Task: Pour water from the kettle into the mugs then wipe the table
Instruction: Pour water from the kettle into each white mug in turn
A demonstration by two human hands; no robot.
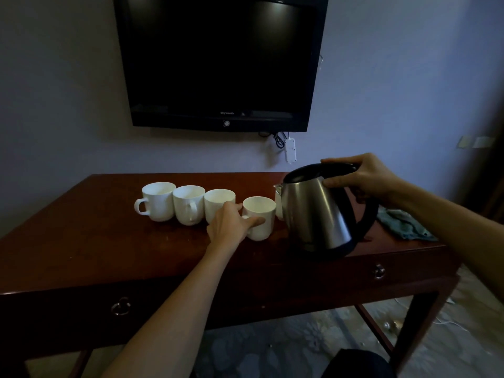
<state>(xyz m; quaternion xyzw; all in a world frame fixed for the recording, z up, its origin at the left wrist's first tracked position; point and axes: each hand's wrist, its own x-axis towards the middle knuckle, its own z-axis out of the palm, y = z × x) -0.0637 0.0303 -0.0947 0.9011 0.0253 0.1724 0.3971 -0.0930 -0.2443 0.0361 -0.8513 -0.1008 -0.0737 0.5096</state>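
Note:
A steel kettle (316, 214) with a black lid and handle hangs tilted a little above the dark wooden table (136, 249), its spout toward the mugs. My right hand (360, 178) grips the kettle's handle at the top. Several white mugs stand in a row; my left hand (231, 225) holds the one nearest the kettle, a white mug (261, 214), thumb on its front and fingers behind. Left of it stand three more mugs (188, 204). Another mug (278, 208) is mostly hidden behind the kettle.
A crumpled teal cloth (403, 225) lies on the table's right end. A black television (221, 64) hangs on the wall above, with a white power strip (290, 150) dangling below it. The table front has two drawers with ring pulls (120, 306).

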